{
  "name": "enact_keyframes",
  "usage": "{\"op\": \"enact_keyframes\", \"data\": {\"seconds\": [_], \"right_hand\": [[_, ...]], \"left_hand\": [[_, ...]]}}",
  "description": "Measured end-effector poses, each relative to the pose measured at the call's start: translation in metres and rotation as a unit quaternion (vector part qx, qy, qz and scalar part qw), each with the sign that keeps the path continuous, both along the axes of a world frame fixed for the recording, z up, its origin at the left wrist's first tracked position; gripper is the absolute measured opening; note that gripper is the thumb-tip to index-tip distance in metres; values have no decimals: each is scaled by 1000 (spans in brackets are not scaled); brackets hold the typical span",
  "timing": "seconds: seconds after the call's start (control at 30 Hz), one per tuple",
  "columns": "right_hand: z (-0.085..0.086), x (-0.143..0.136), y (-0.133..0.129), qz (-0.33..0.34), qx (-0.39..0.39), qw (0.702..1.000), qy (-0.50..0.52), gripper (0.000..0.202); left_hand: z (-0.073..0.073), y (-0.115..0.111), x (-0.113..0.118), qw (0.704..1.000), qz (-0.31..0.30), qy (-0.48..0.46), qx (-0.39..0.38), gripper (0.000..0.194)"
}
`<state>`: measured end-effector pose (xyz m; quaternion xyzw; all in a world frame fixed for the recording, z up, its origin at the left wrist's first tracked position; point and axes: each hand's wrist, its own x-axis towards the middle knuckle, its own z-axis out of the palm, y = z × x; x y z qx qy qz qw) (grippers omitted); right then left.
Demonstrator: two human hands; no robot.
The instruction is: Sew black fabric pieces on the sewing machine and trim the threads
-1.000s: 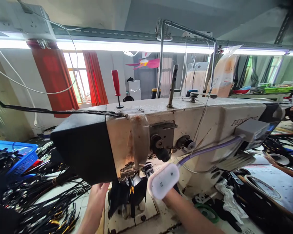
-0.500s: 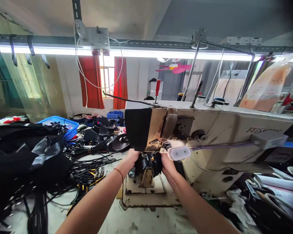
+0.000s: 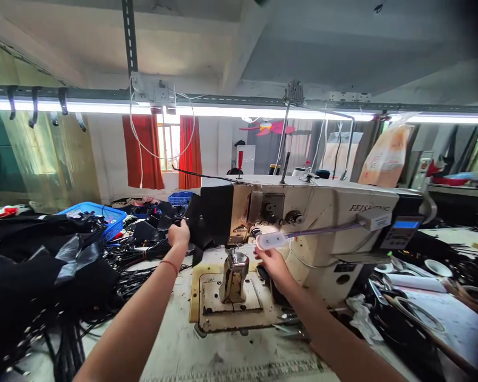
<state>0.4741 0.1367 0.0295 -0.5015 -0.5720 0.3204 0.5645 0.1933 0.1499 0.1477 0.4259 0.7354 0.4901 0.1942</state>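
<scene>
Sewing machine (image 3: 322,199): on the worktop (image 3: 171,339), centre towards three o'clock
Black piece (image 3: 199,225): raised, at the machine head's nine o'clock
Left hand (image 3: 179,234): grip closed on its edge
Right hand (image 3: 271,262): by the oval lamp (image 3: 271,241), six o'clock side; cannot tell grip

We're in a sewing workshop: industrial sewing machine (image 3: 322,204), strip light (image 3: 223,111) above, black material (image 3: 19,260) heaped alongside.
</scene>
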Motion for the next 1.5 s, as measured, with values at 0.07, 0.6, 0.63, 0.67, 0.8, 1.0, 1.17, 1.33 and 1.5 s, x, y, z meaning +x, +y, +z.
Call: {"op": "enact_keyframes", "data": {"seconds": [0.07, 0.6, 0.63, 0.67, 0.8, 1.0, 1.17, 1.33, 1.5], "right_hand": [[-24, 25, -45, 36, 0, 993, -116, 17], [-103, 145, -137, 22, -86, 830, -551, 64], [-101, 148, -134, 30, -82, 823, -562, 65], [-99, 151, -130, 39, -77, 816, -571, 65], [-90, 157, -115, 88, -57, 797, -595, 61], [-77, 172, -106, 107, -44, 793, -598, 56], [-63, 170, -102, 90, -42, 838, -536, 36], [-24, 88, -139, 172, -81, 905, -380, 32], [-16, 6, -190, 281, -140, 884, -347, 29]], "left_hand": [[-3, -37, -31, 999, -10, 49, 2, 31], [-136, -126, 41, 700, -532, 466, -98, 59], [-127, -115, 44, 688, -549, 458, -124, 57], [-121, -105, 48, 681, -557, 452, -144, 57], [-116, -81, 55, 688, -562, 424, -176, 55], [-84, -94, 30, 774, -474, 363, -212, 38], [-77, -138, -6, 858, -399, 204, -253, 39], [-108, -176, -23, 914, -306, 68, -257, 37], [-122, -196, -21, 913, -269, -149, -268, 45]]}}
